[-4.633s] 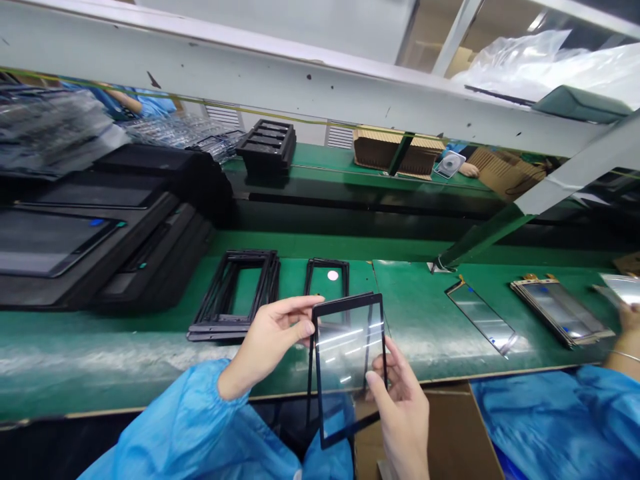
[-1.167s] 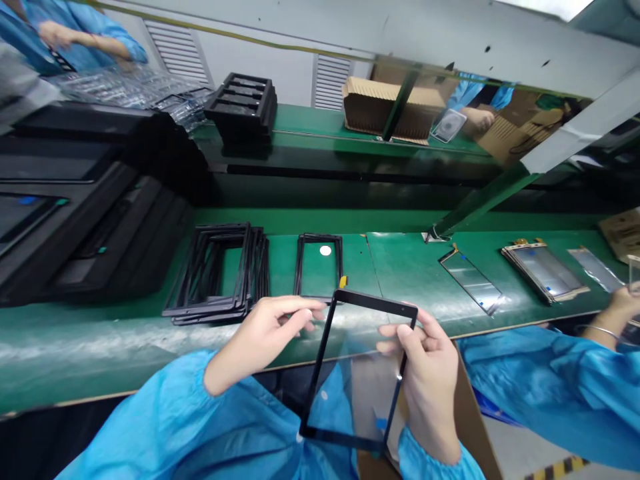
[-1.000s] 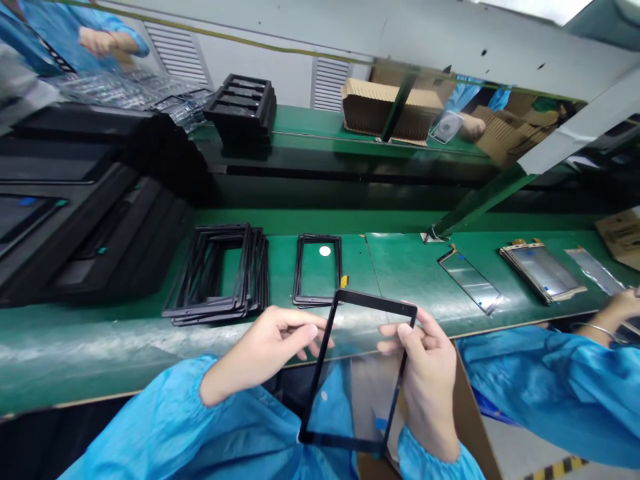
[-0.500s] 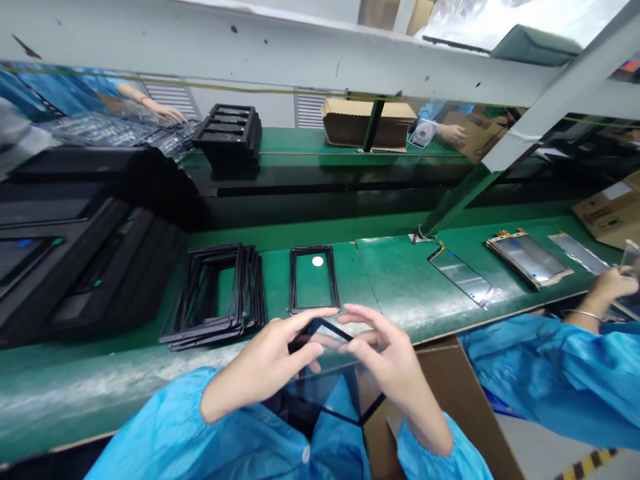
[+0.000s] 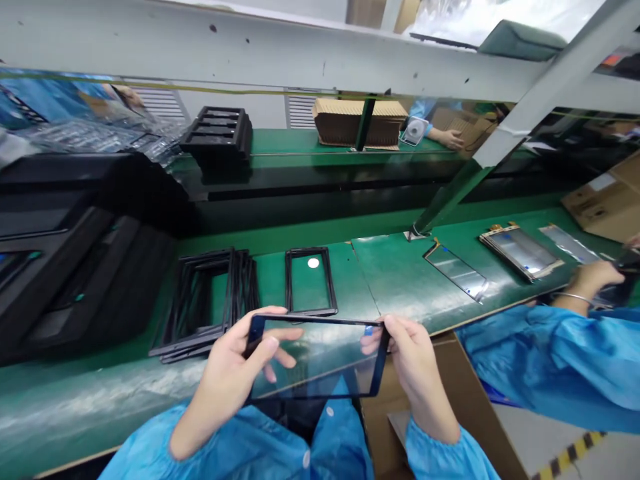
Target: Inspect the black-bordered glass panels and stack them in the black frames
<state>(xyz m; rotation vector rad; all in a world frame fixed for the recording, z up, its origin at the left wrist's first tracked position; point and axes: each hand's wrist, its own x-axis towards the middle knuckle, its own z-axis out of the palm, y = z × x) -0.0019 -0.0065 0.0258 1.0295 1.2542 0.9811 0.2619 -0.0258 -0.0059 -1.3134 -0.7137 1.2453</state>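
Left hand (image 5: 225, 380) and right hand (image 5: 415, 360) are gripping a black-framed glass panel (image 5: 317, 357) by its short ends, long axis running crosswise between them, panel sitting just short of the lone black frame (image 5: 288, 280).

We count 2 hands (image 5: 325, 360)... We count our left hand (image 5: 235, 380), our right hand (image 5: 415, 373), 1 blk-framed glass panel (image 5: 315, 357) held betw. them; on the green belt (image 5: 360, 280), 1 single blk frame (image 5: 289, 280), 1 stack of blk frames (image 5: 233, 287), 1 lone glass panel (image 5: 455, 270), 1 panel stack (image 5: 520, 252); 1 co-worker's hand (image 5: 585, 283).
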